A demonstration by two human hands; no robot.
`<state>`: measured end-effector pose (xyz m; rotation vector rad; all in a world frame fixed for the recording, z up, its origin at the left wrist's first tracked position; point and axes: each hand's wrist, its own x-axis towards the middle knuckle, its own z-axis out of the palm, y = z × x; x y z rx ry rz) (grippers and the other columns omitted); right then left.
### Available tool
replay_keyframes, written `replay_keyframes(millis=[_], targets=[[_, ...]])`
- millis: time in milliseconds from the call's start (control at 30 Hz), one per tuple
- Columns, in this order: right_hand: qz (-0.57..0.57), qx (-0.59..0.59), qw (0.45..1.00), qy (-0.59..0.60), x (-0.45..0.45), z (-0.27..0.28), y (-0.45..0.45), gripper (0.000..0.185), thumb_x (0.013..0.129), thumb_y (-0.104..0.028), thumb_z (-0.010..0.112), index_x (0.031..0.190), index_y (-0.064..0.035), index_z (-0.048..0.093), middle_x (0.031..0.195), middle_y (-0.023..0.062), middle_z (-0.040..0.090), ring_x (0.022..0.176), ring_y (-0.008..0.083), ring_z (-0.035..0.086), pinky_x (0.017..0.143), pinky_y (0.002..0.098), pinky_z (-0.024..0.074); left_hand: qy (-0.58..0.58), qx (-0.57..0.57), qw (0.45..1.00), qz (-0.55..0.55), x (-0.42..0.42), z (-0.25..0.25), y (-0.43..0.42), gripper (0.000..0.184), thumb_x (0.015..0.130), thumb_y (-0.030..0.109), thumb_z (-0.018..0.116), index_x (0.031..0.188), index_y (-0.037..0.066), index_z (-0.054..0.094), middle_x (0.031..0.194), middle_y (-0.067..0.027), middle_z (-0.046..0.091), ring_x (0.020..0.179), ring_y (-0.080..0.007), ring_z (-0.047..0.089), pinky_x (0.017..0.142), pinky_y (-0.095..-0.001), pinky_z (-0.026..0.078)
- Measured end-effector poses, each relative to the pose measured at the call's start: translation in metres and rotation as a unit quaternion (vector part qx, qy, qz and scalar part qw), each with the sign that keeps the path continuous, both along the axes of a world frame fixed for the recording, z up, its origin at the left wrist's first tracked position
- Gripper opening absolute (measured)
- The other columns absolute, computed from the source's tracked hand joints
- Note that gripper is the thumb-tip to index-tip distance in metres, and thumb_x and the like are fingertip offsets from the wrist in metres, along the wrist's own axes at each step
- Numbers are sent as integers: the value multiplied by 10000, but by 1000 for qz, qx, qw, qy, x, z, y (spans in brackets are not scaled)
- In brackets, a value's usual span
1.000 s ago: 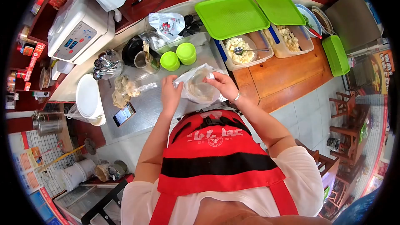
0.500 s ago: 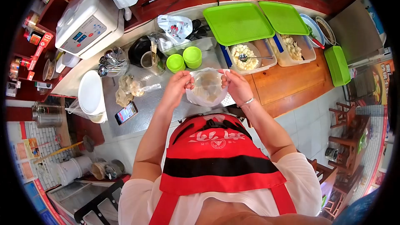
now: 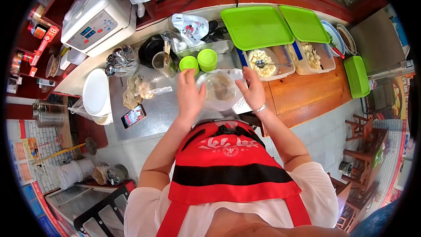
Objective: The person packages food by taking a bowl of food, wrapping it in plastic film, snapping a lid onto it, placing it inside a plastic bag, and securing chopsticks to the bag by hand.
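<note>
A round clear bowl [image 3: 220,88] stands on the metal counter in front of me, with a thin plastic bag [image 3: 218,104] around it. My left hand [image 3: 190,97] is at the bowl's left side, fingers stretched out and apart from the thumb. On the right side, my right hand [image 3: 252,90] is open too, its thumb near the bag's edge; whether it touches the bag I cannot tell. Two green cups or stacks, the left cup [image 3: 188,64] and the right cup [image 3: 207,60], stand just beyond my left hand.
Right of the bowl, a tub of chopped white pieces [image 3: 263,61] holds a spoon, beside another tub [image 3: 312,57]; green lids [image 3: 256,26] lie behind. Leftward are a phone [image 3: 133,116], a utensil container [image 3: 121,61], a brush jar [image 3: 164,64] and a white lidded bucket [image 3: 96,95].
Both hands have let go of the bag's rim and opened out beside the bowl. The bag now lies lower and more spread around the bowl. The camera view has shifted slightly.
</note>
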<state>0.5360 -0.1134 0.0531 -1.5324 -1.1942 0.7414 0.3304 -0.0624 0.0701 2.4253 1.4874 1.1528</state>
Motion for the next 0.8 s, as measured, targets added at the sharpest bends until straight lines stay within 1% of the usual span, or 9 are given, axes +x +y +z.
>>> replay_keyframes(millis=[33, 67, 100, 200, 300, 333, 367, 467, 800], targets=[[-64, 154, 947, -273, -8, 11, -3, 278, 817, -89, 635, 1071, 2, 566, 950, 115, 593, 848, 265, 588, 757, 326, 468, 0, 0, 1000, 3, 5, -4, -3, 252, 848, 28, 524, 1092, -28, 501, 1012, -180, 577, 899, -305, 585, 785, -368, 483], [-26, 189, 929, -316, -15, 25, -6, 272, 761, 12, 628, 1023, 26, 554, 999, 151, 561, 868, 338, 575, 784, 351, 479, -6, -18, 994, -107, 7, -13, -6, 297, 816, 11, 521, 1108, -30, 494, 1044, -203, 551, 941, -349, 563, 821, -392, 471], [-17, 191, 930, -313, -20, 23, -9, 272, 761, 12, 628, 1023, 26, 554, 999, 151, 561, 868, 338, 575, 784, 351, 479, -11, -36, 977, -211, 9, -19, -9, 343, 783, -7, 518, 1124, -31, 486, 1076, -227, 524, 982, -393, 541, 856, -415, 460], [170, 129, 935, -284, -40, -6, -2, 235, 766, 43, 580, 999, 13, 558, 984, 155, 568, 909, 360, 574, 776, 408, 496, 28, -210, 955, -206, 20, -49, -6, 425, 752, -17, 533, 1171, -32, 464, 1126, -217, 518, 1021, -388, 549, 885, -411, 463], [206, -35, 881, -425, -36, -47, 14, 543, 717, -85, 700, 1208, -12, 481, 1255, 231, 488, 1095, 394, 521, 941, 425, 450, 133, -298, 932, -157, 20, -75, 9, 543, 731, 48, 638, 1225, -35, 428, 1234, -208, 464, 1099, -376, 525, 916, -419, 464], [215, -90, 859, -456, -34, -68, 21, 858, 626, -165, 804, 1341, -11, 355, 1386, 253, 363, 1239, 403, 415, 1037, 430, 376, 191, -368, 899, -140, 21, -76, 11, 652, 705, 92, 714, 1261, -39, 399, 1300, -205, 420, 1162, -367, 499, 936, -423, 463], [224, -83, 858, -455, -31, -69, 23, 858, 626, -165, 804, 1341, -11, 355, 1386, 253, 363, 1239, 403, 415, 1037, 430, 376, 189, -369, 901, -129, 22, -88, 11, 652, 705, 92, 714, 1261, -39, 399, 1300, -205, 420, 1162, -367, 499, 936, -423, 463], [352, -251, 802, -412, -23, -73, 28, 1193, 527, -184, 877, 1458, -38, 145, 1426, 263, 281, 1322, 439, 292, 1093, 436, 317, 208, -396, 875, -186, 20, -106, 9, 1112, 528, 150, 867, 1408, -29, 211, 1433, -187, 253, 1352, -344, 290, 1036, -420, 402], [342, -252, 783, -455, -22, -74, 36, 1251, 526, -166, 879, 1485, -102, 78, 1410, 206, 282, 1330, 396, 263, 1111, 432, 284, 169, -367, 885, -232, 12, -131, 16, 1229, 457, 121, 883, 1441, -12, 160, 1405, -251, 244, 1321, -423, 279, 1097, -415, 307]])
